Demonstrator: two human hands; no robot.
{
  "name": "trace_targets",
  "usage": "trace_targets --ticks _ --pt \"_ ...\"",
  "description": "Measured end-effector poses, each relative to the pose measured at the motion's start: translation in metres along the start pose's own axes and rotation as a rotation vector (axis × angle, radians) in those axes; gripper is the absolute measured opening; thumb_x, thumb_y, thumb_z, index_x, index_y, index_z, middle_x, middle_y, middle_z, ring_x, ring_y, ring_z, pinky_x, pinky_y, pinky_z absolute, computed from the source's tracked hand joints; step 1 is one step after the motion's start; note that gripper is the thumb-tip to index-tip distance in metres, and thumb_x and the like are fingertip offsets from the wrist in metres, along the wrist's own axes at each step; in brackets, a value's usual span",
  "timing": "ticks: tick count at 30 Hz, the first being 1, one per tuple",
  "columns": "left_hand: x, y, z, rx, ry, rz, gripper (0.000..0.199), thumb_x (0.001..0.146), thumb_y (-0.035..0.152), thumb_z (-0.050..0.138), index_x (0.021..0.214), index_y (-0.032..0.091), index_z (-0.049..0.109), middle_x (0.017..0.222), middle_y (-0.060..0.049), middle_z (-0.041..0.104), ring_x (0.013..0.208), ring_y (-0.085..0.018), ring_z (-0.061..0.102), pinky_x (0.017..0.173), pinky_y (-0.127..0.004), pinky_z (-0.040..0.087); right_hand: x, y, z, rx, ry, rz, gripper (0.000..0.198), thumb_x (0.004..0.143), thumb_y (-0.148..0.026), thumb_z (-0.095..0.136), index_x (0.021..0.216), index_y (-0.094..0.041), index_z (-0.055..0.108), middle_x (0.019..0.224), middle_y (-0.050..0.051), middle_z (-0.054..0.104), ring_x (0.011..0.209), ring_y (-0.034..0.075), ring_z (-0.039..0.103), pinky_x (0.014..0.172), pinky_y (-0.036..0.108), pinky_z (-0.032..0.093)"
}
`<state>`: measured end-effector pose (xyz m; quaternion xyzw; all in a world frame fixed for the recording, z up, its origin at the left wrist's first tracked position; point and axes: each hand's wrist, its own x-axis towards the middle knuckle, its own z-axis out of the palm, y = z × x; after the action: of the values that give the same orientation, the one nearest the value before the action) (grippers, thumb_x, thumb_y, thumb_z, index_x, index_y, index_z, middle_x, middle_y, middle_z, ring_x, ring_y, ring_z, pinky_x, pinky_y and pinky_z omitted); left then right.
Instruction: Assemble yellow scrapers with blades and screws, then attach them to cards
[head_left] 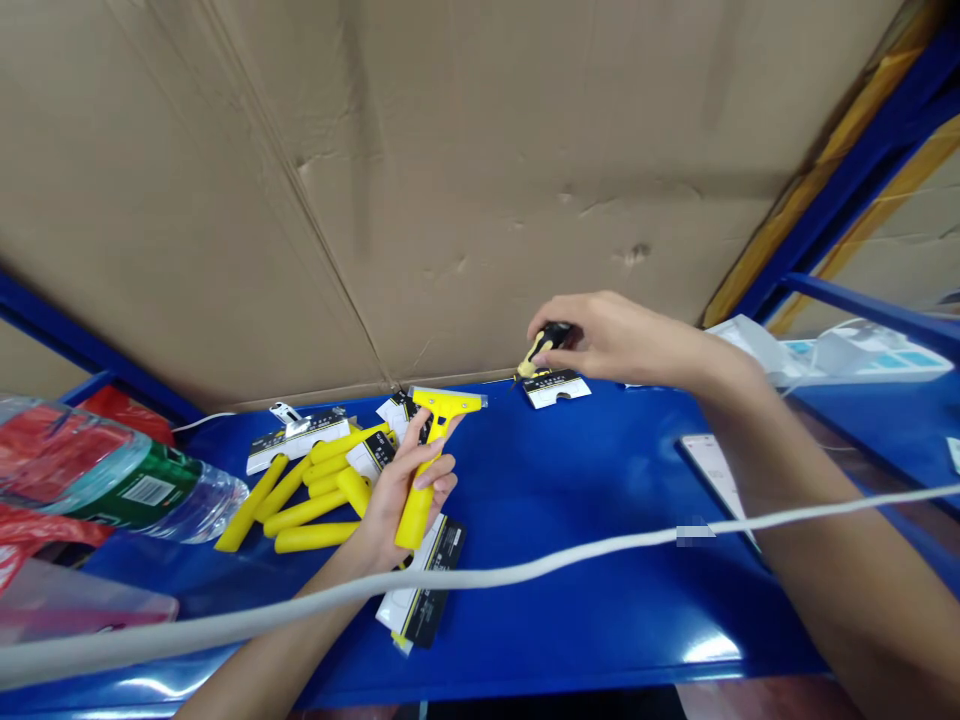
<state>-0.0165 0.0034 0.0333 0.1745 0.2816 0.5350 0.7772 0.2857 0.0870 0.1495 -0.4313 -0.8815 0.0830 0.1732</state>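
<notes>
My left hand [397, 490] is wrapped round the handle of a yellow scraper [418, 512], its wide head tilted up and away from me. Farther back on the right, my right hand [611, 335] grips a short black-and-yellow screwdriver [536, 350] with its tip pointing down and left. Just below that tool lies a black-and-white package [559, 391], close to the cardboard. Several yellow handles [307, 516] are heaped left of my left hand, among black-and-white packages. Another package [429, 590] lies partly beneath my left hand.
A white cable [525, 570] crosses in front of both forearms. On the left lies a large plastic bottle [142, 480]. A phone [716, 475] and a white power strip [862, 360] are on the right. Cardboard [480, 180] closes off the back of the blue shelf [570, 620].
</notes>
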Motion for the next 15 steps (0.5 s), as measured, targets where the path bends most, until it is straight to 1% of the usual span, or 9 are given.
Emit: trace_targets --ticks 2,3,5,9,12,15 --pt "0.000 0.000 0.000 -0.004 0.021 0.001 0.081 0.101 -0.005 0.061 0.165 0.041 0.048 0.162 -0.011 0.064 0.048 0.002 0.046 0.050 -0.016 0.051 -0.005 -0.008 -0.008 0.026 0.163 -0.022 0.023 0.096 -0.037 0.074 0.113 -0.023 0.079 0.105 0.007 0.083 0.088 0.024 0.076 0.078 0.035 0.051" --pt "0.000 0.000 0.000 -0.007 0.027 0.000 0.080 0.101 -0.005 0.060 0.166 0.041 0.047 0.162 -0.012 0.064 0.048 0.002 0.046 0.051 -0.016 0.052 -0.006 -0.013 -0.010 0.046 0.218 -0.025 0.026 0.096 -0.038 0.074 0.116 -0.022 0.079 0.105 0.007 0.084 0.085 0.024 0.075 0.077 0.036 0.052" --pt "0.000 0.000 0.001 -0.008 0.038 -0.012 0.080 0.101 -0.005 0.059 0.166 0.039 0.046 0.162 -0.013 0.064 0.048 0.002 0.046 0.051 -0.017 0.052 -0.008 -0.021 -0.012 0.102 0.283 -0.040 0.029 0.096 -0.039 0.075 0.119 -0.022 0.079 0.107 0.007 0.084 0.083 0.023 0.075 0.077 0.036 0.054" --pt "0.000 0.000 -0.001 0.021 0.017 -0.042 0.078 0.101 -0.004 0.062 0.166 0.037 0.044 0.160 -0.013 0.065 0.048 0.002 0.047 0.051 -0.017 0.053 -0.008 -0.030 -0.010 0.180 0.322 -0.103 0.029 0.096 -0.041 0.077 0.118 -0.022 0.079 0.112 0.009 0.084 0.089 0.024 0.077 0.082 0.039 0.058" --pt "0.001 0.000 -0.004 0.037 -0.014 -0.049 0.076 0.101 -0.002 0.064 0.164 0.037 0.046 0.161 -0.012 0.065 0.050 0.002 0.048 0.053 -0.017 0.053 -0.006 -0.033 -0.005 0.197 0.300 -0.136 0.028 0.097 -0.039 0.078 0.118 -0.020 0.078 0.112 0.009 0.083 0.088 0.023 0.076 0.082 0.038 0.058" --pt "0.002 -0.001 -0.006 0.034 -0.011 -0.050 0.072 0.101 -0.001 0.066 0.160 0.036 0.050 0.164 -0.013 0.063 0.050 0.002 0.047 0.054 -0.018 0.054 -0.003 -0.034 0.001 0.218 0.276 -0.163 0.026 0.098 -0.035 0.076 0.118 -0.019 0.077 0.112 0.009 0.083 0.089 0.022 0.076 0.084 0.038 0.058"
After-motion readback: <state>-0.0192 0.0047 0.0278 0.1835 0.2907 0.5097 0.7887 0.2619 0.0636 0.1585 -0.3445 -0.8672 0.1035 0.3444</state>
